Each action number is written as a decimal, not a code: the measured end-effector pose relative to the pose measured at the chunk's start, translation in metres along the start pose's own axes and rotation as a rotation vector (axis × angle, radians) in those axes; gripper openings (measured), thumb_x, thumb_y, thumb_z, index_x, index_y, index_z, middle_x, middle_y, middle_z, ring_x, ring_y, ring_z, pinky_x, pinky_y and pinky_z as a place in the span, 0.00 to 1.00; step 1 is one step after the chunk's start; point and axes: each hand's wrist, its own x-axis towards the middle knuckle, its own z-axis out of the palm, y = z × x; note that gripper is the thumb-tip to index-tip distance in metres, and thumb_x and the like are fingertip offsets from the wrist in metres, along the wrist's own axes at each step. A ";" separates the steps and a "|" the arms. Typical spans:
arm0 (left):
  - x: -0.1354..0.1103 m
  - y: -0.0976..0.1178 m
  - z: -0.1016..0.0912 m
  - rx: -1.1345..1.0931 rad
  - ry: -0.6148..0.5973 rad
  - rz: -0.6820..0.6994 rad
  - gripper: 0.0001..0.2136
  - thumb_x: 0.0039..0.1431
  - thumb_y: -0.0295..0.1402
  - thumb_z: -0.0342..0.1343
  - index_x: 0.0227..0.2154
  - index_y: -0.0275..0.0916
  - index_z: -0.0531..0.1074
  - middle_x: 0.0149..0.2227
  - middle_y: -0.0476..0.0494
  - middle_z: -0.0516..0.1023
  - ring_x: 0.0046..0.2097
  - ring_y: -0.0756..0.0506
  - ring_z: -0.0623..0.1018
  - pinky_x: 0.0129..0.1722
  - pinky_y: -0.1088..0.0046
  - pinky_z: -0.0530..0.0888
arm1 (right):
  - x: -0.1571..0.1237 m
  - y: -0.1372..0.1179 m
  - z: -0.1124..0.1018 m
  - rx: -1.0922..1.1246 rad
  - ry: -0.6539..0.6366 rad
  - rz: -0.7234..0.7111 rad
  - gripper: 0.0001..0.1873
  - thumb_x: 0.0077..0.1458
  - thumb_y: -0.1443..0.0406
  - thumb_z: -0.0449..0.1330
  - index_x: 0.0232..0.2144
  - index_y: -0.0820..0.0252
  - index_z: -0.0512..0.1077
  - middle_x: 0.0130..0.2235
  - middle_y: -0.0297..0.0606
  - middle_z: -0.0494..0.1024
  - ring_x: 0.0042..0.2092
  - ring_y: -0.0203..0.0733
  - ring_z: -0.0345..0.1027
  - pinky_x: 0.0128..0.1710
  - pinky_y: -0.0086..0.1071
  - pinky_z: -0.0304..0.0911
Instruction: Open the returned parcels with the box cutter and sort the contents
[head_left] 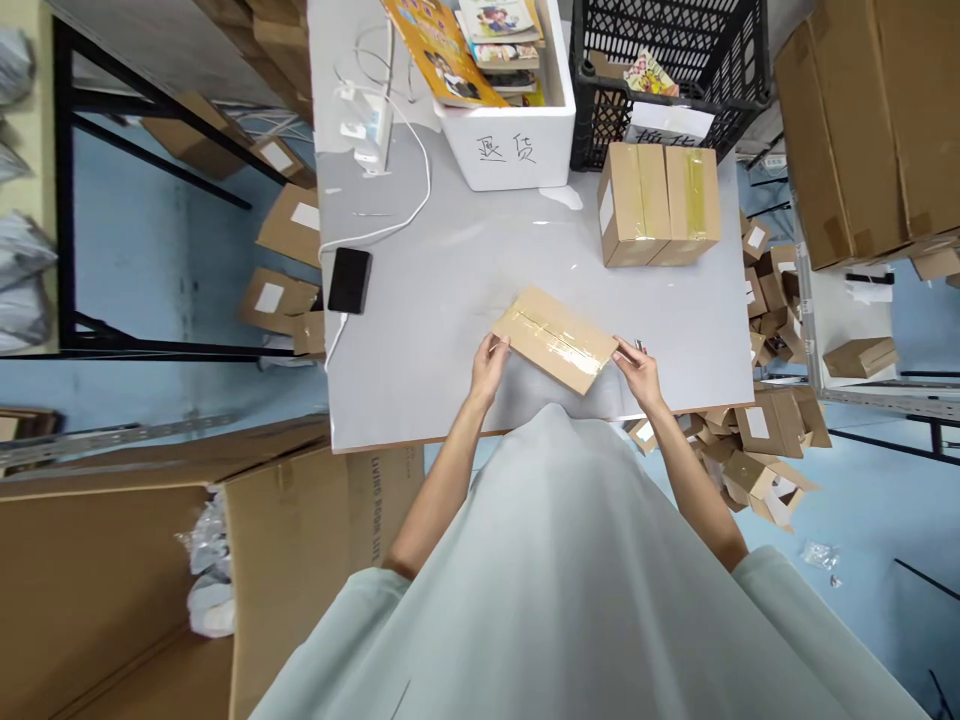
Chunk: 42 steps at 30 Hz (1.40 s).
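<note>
At the table point(420, 370), my left hand point(488, 369) and right hand point(639, 374) pinch 1 taped carton point(553, 340), fingers clamped on its opposite corners!

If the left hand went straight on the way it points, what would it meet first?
Most likely the flat brown cardboard box with shiny clear tape: the left hand has its fingertips at that box's left end, though depth is hard to judge.
</note>
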 end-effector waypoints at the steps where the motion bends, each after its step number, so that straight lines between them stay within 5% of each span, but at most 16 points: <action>1: -0.001 -0.002 -0.001 0.029 0.007 0.012 0.28 0.66 0.55 0.66 0.60 0.43 0.77 0.67 0.32 0.78 0.69 0.32 0.78 0.69 0.49 0.76 | 0.001 0.010 0.002 0.018 0.019 0.028 0.39 0.53 0.40 0.74 0.60 0.51 0.84 0.66 0.41 0.82 0.71 0.60 0.72 0.77 0.60 0.60; 8: -0.012 -0.016 -0.004 0.163 0.000 0.063 0.30 0.65 0.53 0.66 0.64 0.42 0.75 0.67 0.31 0.77 0.69 0.34 0.77 0.68 0.51 0.77 | 0.009 0.046 0.010 0.041 0.039 0.123 0.39 0.60 0.41 0.67 0.64 0.56 0.79 0.69 0.46 0.79 0.70 0.60 0.73 0.70 0.59 0.71; 16: -0.026 0.009 0.003 0.242 0.087 0.126 0.28 0.74 0.58 0.53 0.54 0.39 0.84 0.60 0.33 0.84 0.64 0.35 0.81 0.67 0.54 0.76 | 0.014 0.049 -0.004 0.085 0.123 0.161 0.40 0.51 0.42 0.73 0.60 0.56 0.80 0.66 0.50 0.80 0.67 0.59 0.76 0.71 0.55 0.70; 24: -0.003 -0.004 0.007 0.113 -0.005 -0.269 0.30 0.61 0.58 0.67 0.55 0.40 0.83 0.65 0.30 0.81 0.68 0.31 0.78 0.64 0.50 0.77 | -0.010 0.059 -0.053 0.186 0.201 0.418 0.36 0.46 0.48 0.81 0.54 0.54 0.81 0.49 0.43 0.88 0.55 0.52 0.83 0.56 0.48 0.83; 28: -0.009 0.002 0.023 0.062 -0.154 -0.231 0.35 0.55 0.64 0.68 0.51 0.37 0.85 0.58 0.30 0.86 0.59 0.32 0.83 0.58 0.54 0.80 | -0.017 0.065 -0.060 0.143 0.302 0.466 0.32 0.47 0.50 0.79 0.50 0.58 0.81 0.44 0.43 0.88 0.48 0.49 0.85 0.54 0.47 0.82; 32: -0.030 0.024 0.026 0.105 -0.178 -0.067 0.32 0.58 0.60 0.69 0.54 0.39 0.85 0.58 0.33 0.86 0.57 0.34 0.83 0.59 0.56 0.80 | -0.011 0.073 -0.044 0.134 0.282 0.459 0.28 0.49 0.51 0.77 0.48 0.58 0.82 0.46 0.45 0.89 0.50 0.50 0.84 0.55 0.46 0.80; 36: -0.048 0.043 0.013 0.243 -0.129 0.086 0.26 0.63 0.52 0.68 0.58 0.42 0.84 0.57 0.36 0.84 0.54 0.38 0.84 0.57 0.58 0.81 | 0.009 0.075 -0.002 0.165 0.162 0.412 0.25 0.53 0.52 0.72 0.50 0.56 0.82 0.52 0.44 0.89 0.54 0.49 0.82 0.59 0.45 0.78; 42: -0.059 0.044 -0.014 0.266 -0.105 0.104 0.27 0.62 0.54 0.68 0.57 0.43 0.84 0.57 0.37 0.84 0.54 0.37 0.85 0.58 0.55 0.83 | 0.032 0.066 0.047 0.179 0.001 0.307 0.21 0.55 0.54 0.64 0.47 0.56 0.82 0.52 0.42 0.89 0.55 0.48 0.81 0.60 0.44 0.76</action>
